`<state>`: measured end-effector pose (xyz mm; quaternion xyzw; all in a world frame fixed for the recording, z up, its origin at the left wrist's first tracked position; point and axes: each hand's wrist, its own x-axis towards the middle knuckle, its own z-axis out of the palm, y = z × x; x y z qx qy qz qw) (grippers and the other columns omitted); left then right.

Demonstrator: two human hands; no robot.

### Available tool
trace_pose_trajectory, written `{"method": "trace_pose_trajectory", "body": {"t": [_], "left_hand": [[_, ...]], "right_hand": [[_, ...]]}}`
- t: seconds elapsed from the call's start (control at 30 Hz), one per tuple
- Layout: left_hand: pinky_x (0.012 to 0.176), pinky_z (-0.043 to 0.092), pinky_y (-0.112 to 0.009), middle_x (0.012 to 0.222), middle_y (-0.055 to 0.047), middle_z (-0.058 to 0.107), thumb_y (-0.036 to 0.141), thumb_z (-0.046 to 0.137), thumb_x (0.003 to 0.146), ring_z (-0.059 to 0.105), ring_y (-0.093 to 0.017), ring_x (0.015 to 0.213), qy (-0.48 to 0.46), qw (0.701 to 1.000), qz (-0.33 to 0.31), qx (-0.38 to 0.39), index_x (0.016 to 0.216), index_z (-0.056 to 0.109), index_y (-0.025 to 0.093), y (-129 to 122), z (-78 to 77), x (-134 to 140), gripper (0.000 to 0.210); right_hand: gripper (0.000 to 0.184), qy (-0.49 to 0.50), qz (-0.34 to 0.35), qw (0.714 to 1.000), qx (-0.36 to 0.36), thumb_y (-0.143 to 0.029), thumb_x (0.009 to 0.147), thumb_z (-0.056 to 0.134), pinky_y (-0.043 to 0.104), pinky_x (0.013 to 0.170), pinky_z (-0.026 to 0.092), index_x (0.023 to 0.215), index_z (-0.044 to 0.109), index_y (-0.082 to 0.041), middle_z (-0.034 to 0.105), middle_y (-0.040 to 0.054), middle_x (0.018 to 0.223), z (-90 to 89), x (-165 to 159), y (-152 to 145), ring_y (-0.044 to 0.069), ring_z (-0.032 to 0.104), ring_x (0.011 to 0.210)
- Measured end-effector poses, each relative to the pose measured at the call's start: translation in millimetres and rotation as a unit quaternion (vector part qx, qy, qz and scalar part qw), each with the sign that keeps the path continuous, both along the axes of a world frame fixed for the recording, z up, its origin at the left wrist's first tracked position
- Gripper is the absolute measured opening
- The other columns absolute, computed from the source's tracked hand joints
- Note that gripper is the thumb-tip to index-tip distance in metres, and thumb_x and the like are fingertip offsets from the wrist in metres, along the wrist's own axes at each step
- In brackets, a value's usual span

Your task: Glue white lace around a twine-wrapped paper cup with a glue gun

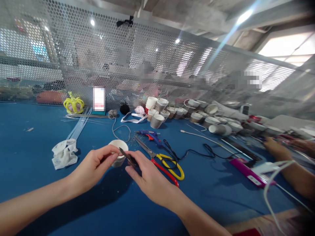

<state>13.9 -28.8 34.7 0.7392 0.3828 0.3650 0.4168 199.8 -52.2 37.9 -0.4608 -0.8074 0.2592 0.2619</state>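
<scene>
A white paper cup (pixel 119 144) with a greyish cord-like wrap low on its side stands on the blue table. My left hand (pixel 95 165) is closed in a pinch at its near rim. In my right hand (pixel 150 175) is a dark, pointed cutting tool (pixel 130 158), its tip angled toward my left fingertips over the cup. The tool's handle is mostly hidden by the fingers. Thin grey cord (pixel 115 131) runs from a small ball (pixel 112 113) in a loop toward the cup. Just right of my right hand lie large scissors (pixel 169 162) with red and yellow handles, blades parted.
Behind the scissors is a blue glue gun (pixel 151 133) with a black cable. A crumpled white wrapper (pixel 64 154) lies left. Several wrapped cups (pixel 157 121) line the back, near a perforated screen (pixel 157 65). Another person's hand (pixel 278 149) is at the right, by a magenta box (pixel 248 172).
</scene>
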Motion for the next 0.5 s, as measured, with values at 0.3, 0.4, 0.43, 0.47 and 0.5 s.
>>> {"method": "trace_pose_trajectory", "body": {"t": [0.3,0.4,0.43,0.47,0.5], "left_hand": [[0.064,0.039,-0.02,0.077,0.0,0.058,0.028,0.039,0.088,0.05,-0.013,0.07,0.05,0.998,0.005,0.033,0.087,0.057,0.018,0.3,-2.3,-1.3,0.021],[0.066,0.039,-0.02,0.078,0.001,0.058,0.027,0.037,0.088,0.05,-0.012,0.071,0.041,0.999,-0.003,0.031,0.087,0.057,0.018,0.3,-2.6,-1.4,0.022],[0.066,0.039,-0.02,0.077,0.001,0.057,0.027,0.037,0.088,0.05,-0.012,0.071,0.038,0.999,-0.005,0.026,0.086,0.057,0.018,0.2,-2.6,-1.5,0.022],[0.063,0.039,-0.02,0.075,0.002,0.056,0.028,0.037,0.088,0.049,-0.011,0.069,0.036,0.999,-0.007,0.017,0.086,0.057,0.018,0.1,-2.7,-1.4,0.022],[0.06,0.038,-0.02,0.07,0.003,0.053,0.028,0.037,0.088,0.047,-0.011,0.064,0.034,0.999,-0.009,0.005,0.087,0.056,0.018,0.0,-2.8,-1.4,0.022]], "right_hand": [[0.024,-0.015,-0.021,1.0,0.01,-0.031,0.091,0.041,0.032,0.081,0.045,0.111,0.047,-0.02,0.055,0.0064,0.099,-3.7,-0.1,-0.3,0.016,0.055,0.09],[0.025,-0.028,-0.024,0.999,0.011,-0.031,0.091,0.04,0.033,0.081,0.045,0.112,0.047,-0.02,0.055,0.0068,0.101,-5.5,-0.2,-0.7,0.017,0.055,0.091],[0.025,-0.031,-0.025,0.999,0.014,-0.031,0.091,0.04,0.034,0.081,0.045,0.112,0.046,-0.02,0.054,0.007,0.101,-6.1,-0.2,-0.7,0.018,0.055,0.091],[0.025,-0.035,-0.026,0.999,0.016,-0.031,0.091,0.039,0.035,0.081,0.045,0.112,0.046,-0.02,0.054,0.0072,0.101,-6.7,-0.2,-0.7,0.018,0.055,0.091],[0.025,-0.039,-0.027,0.999,0.019,-0.031,0.091,0.039,0.035,0.081,0.045,0.112,0.046,-0.019,0.054,0.0074,0.101,-7.2,-0.2,-0.7,0.019,0.055,0.091]]}}
